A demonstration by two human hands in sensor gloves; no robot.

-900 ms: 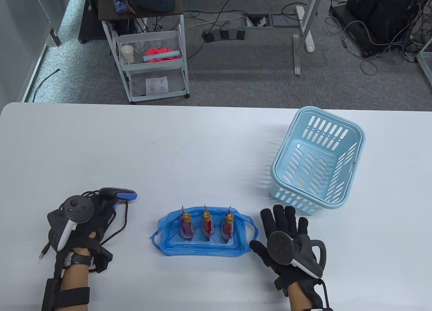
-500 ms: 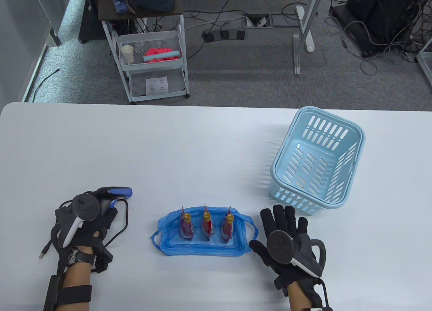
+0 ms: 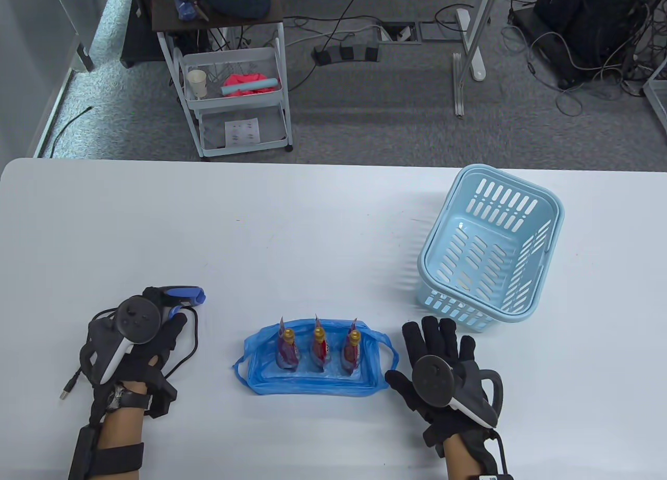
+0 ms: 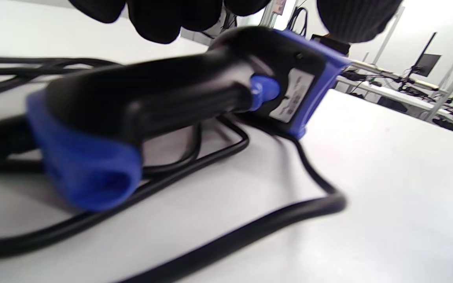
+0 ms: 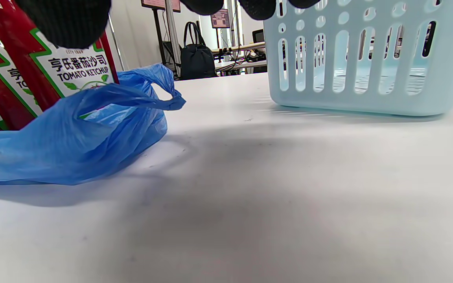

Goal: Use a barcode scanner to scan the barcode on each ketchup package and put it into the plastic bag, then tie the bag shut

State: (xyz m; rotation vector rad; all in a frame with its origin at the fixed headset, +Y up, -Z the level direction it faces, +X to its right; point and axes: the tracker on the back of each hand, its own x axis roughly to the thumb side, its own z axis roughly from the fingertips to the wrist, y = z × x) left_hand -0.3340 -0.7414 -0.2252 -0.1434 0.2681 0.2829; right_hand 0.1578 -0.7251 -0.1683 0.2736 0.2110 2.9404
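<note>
A white table (image 3: 260, 230) carries everything. Toward its right edge stands a pale blue slotted basket (image 3: 490, 250), tilted. Near the middle of the front edge lies a blue plastic bag (image 3: 312, 381), rolled down low and open, its handle loops out at both sides. Three ketchup packages (image 3: 319, 347) stand upright in it in a row, red pouches with gold caps and a white label reading TOMATO KETCHUP. Just right of the bag the right hand (image 3: 443, 365) lies flat, fingers spread, holding nothing. Near the front left corner the left hand (image 3: 138, 339) curls around the barcode scanner (image 3: 180, 296), black with blue trim and trigger, its black cable (image 3: 187, 344) looping on the table.
</note>
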